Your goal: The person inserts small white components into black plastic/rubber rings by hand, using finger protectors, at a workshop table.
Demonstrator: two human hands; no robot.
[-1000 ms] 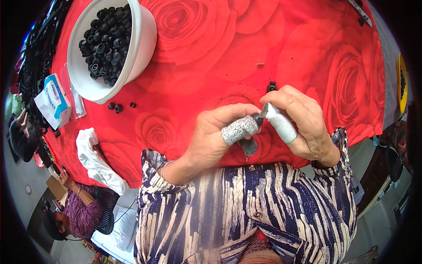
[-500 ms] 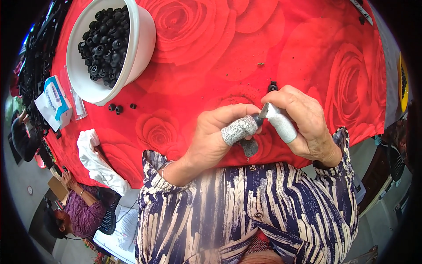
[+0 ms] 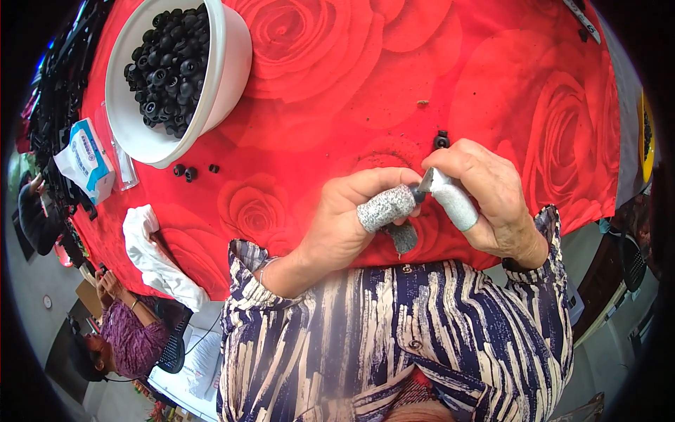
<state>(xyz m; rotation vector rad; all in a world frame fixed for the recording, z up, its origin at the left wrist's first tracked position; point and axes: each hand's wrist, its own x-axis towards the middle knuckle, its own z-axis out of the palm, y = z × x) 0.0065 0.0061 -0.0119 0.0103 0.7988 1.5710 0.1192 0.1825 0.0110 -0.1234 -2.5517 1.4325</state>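
My left hand (image 3: 337,214) is closed on a small black plastic part (image 3: 418,195), pinched at the fingertips. Grey speckled wraps cover fingers of that hand. Against the part sits a small metal blade (image 3: 426,181), gripped between the thumb and wrapped finger of my right hand (image 3: 496,200). A pale covering is around that finger. Both hands meet above the red rose-print tablecloth (image 3: 337,105), close to my body. Just beyond my right hand lies another black part (image 3: 441,140). Fingers hide most of the held part.
At the far left a white tub (image 3: 235,67) holds many black parts (image 3: 169,74), and several loose ones (image 3: 190,174) lie beside it. A tissue pack (image 3: 91,165) and a white cloth (image 3: 151,257) are at the left. A co-worker (image 3: 133,334) sits at lower left.
My hands keep the same hold on the part and the blade, with barely any movement. The whole view has shifted slightly. The co-worker's hands at the left have moved a little.
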